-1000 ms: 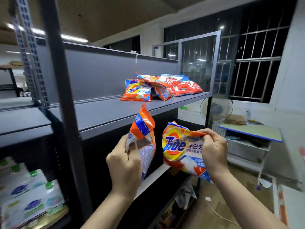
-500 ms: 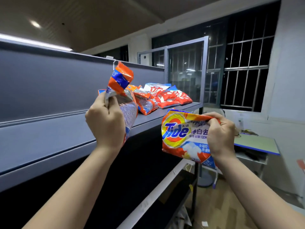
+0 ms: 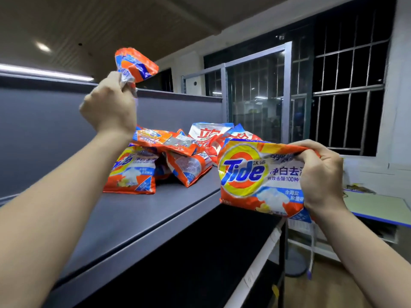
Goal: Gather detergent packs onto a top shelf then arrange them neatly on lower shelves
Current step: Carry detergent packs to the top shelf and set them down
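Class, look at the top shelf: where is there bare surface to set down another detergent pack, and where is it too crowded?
Free: the grey top shelf from its front edge up to the pile of packs, under the left forearm. Also a strip between pile and back panel. Crowded: the shelf's far end, where orange and red packs overlap.

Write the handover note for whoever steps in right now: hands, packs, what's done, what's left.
Left hand grips an orange pack by one end, raised above the top shelf.
Right hand grips a Tide pack at the shelf's front edge.
Done: a loose pile of packs already lies on the top shelf.
Left: set both held packs on the pile, then arrange everything neatly on the lower shelves.
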Available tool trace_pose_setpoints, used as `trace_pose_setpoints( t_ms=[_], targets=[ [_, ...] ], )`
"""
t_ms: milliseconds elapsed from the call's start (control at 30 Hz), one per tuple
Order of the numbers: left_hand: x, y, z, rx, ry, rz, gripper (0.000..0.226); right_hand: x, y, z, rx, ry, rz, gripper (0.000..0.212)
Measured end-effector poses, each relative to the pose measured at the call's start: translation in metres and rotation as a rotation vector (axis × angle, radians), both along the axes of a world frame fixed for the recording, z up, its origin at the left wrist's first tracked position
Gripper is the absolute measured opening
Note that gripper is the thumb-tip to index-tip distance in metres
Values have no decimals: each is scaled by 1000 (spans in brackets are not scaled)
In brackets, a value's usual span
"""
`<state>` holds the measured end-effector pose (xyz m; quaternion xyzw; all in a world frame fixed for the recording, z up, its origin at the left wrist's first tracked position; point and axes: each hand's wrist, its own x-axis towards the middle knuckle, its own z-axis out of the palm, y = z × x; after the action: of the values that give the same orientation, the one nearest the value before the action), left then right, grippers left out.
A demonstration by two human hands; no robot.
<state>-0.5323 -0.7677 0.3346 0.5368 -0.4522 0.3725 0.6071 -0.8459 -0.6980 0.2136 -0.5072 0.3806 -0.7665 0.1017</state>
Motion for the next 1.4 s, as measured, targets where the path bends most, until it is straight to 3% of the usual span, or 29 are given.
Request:
trace_pose_setpoints(
  t_ms=[133,233,333,533,600,633,733,800,967,1067,1167,1400],
  targets=[
    [7,-67,-13,164,-221,91,23,-4,-56,13,-37,-29,48,33],
    [1,-114,-50,562,-390,153,23,-3,-98,29,-110,-102,70,38],
    [4,-135,-61,741,-366,107,31,7,-141,52,-192,-146,95,38],
    [18,-141,-57,748,-193,91,33,71,-233,98,-435,-135,11,31],
    [25,-143,-62,740,-105,85,35,101,-261,101,-561,3,16,30],
    [30,-144,-63,762,-49,73,37,114,-278,98,-565,162,43,29],
    [46,-145,-65,920,85,99,54,147,-321,72,-157,805,363,29],
    [50,-146,-66,1003,125,115,63,154,-335,61,54,929,557,32],
    [40,-139,-63,975,254,51,57,141,-336,66,74,1036,731,26],
    [29,-132,-64,926,303,40,48,134,-324,59,123,906,728,50],
    [21,-123,-67,880,439,65,55,130,-310,54,95,854,669,58],
    [2,-76,-61,694,354,247,18,124,-274,54,23,670,651,41]
  ],
)
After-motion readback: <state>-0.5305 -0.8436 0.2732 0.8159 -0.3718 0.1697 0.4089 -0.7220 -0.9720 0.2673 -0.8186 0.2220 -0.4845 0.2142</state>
